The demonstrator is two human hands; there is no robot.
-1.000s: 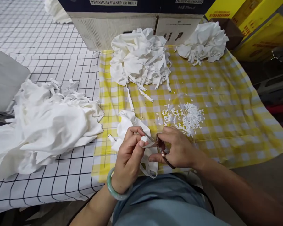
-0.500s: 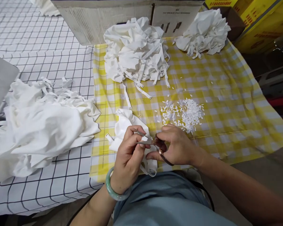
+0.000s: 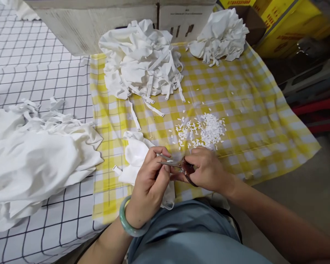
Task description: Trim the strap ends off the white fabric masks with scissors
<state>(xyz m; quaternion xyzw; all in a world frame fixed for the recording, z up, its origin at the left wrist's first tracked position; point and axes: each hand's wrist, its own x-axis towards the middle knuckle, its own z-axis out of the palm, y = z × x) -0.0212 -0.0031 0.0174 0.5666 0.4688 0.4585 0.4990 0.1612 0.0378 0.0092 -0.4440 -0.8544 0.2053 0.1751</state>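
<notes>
My left hand (image 3: pixel 150 185) pinches a strap end of a white fabric piece (image 3: pixel 134 156) that lies on the yellow checked cloth (image 3: pixel 250 110). A green bangle sits on that wrist. My right hand (image 3: pixel 206 170) grips small scissors (image 3: pixel 178 165), whose blades reach the strap end between my left fingers. Just beyond my hands lies a heap of small white clippings (image 3: pixel 206 130).
A pile of white strapped fabric pieces (image 3: pixel 140 66) lies at the back, a smaller pile (image 3: pixel 220 36) at the back right. A large white heap (image 3: pixel 35 154) covers the black-grid cloth on the left. Cardboard boxes (image 3: pixel 99 22) stand behind; yellow boxes (image 3: pixel 286 22) at right.
The view has shifted so everything sits further left in the frame. The scissor blades have closed in on the strap end held in my left fingers.
</notes>
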